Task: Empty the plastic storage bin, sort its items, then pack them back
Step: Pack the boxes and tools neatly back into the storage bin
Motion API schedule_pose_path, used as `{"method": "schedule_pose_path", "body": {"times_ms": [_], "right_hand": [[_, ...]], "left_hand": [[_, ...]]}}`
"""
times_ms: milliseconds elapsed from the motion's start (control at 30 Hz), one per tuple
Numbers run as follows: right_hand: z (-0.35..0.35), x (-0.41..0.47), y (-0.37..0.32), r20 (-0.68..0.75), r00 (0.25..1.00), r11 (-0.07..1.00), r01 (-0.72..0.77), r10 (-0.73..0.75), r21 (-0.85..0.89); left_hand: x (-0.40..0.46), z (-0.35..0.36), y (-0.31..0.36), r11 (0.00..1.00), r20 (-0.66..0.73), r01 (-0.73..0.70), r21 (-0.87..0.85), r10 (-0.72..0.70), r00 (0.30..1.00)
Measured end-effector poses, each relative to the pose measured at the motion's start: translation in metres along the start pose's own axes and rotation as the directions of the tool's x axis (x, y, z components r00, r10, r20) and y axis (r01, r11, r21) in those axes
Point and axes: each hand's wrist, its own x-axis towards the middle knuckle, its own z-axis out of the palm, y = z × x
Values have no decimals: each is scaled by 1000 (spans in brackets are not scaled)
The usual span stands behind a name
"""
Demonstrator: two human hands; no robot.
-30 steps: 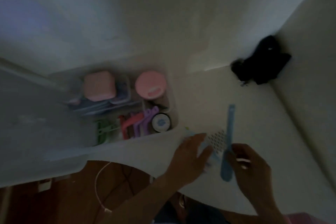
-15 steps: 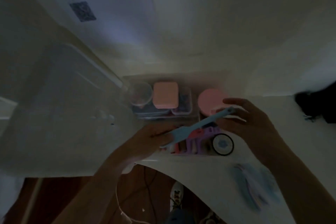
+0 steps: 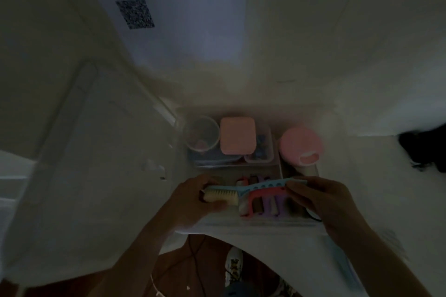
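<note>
Head view, dim: both hands hold a blue brush (image 3: 243, 190) level over the clear bin's (image 3: 255, 220) near side. Left hand (image 3: 193, 200) curls round the bristle end, right hand (image 3: 321, 198) pinches the handle tip. Pink box (image 3: 237, 135) and pink lid (image 3: 300, 144) sit inside at the back.

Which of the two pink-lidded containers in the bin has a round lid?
The right one, the round pink container, apart at the bin's right end. The square pink-lidded box sits left, beside the clear cup.
</note>
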Motion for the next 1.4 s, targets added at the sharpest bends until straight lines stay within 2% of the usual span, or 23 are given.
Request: {"method": "schedule_pose_path", "body": {"times_ms": [67, 233, 300, 367, 467, 567, 633, 700, 800, 900, 1000, 1033, 1067, 1100, 1133, 1200, 1300, 1400], "right_hand": [[4, 2, 3, -25, 999, 1000, -21, 21, -4], [7, 11, 16, -87, 996, 998, -37, 32, -49], [7, 14, 20, -111, 994, 992, -21, 7, -121], [11, 15, 21, -109, 994, 993, -19, 7, -113], [25, 11, 14, -18, 998, 996, 54, -55, -69], [51, 2, 7, 177, 978, 994, 109, -106, -7], [64, 1, 11, 278, 956, 992, 110, -87, -66], [73, 3, 14, 301, 950, 981, 126, -77, -146], [74, 7, 11, 310, 943, 986, 148, -118, -72], [65, 17, 7, 232, 955, 982, 164, -183, 98], [57, 21, 4, 141, 969, 979, 196, -203, 59], [54, 20, 2, 120, 969, 976, 214, -217, 38], [52, 21, 1, 102, 967, 972, 235, -236, 15], [50, 22, 0, 81, 961, 964, 266, -263, -19], [47, 23, 0, 60, 955, 953, 295, -291, -63], [43, 25, -1, 10, 951, 945, 308, -309, -111], [37, 26, 2, -60, 972, 972, 226, -229, -62], [31, 28, 7, -124, 987, 994, 105, -102, 18]], "left_hand": [[-1, 0, -4, 999, -36, 38, -21, -39, 999], [-1, 3, -16, 963, 60, 128, -238, -117, 991], [-2, 2, -14, 962, 74, 140, -233, -126, 989], [-1, 0, -12, 970, 78, 140, -198, -127, 989], [5, 1, -13, 940, 83, 130, -314, -109, 991], [12, 3, -7, 875, 98, 143, -462, -110, 989], [14, 4, -1, 876, 109, 132, -465, -92, 990], [16, 3, 3, 893, 93, 95, -441, -60, 994], [21, -1, 5, 912, 51, 44, -408, -26, 998], [27, -7, 2, 942, -23, 7, -336, -15, 1000], [33, -5, 3, 927, -62, 10, -375, -35, 997], [37, -3, 1, 936, -80, 23, -351, -54, 995], [42, -2, -1, 973, -102, 34, -227, -58, 993], [50, 1, -6, 999, -98, 43, -1, -43, 994], [56, 5, -12, 974, -60, 48, 221, -35, 998], [68, 17, -24, 874, 36, 18, 486, -41, 999], [85, 34, -43, 717, 113, -43, 696, -51, 992], [93, 39, -56, 642, 111, 2, 767, -137, 984]]}}
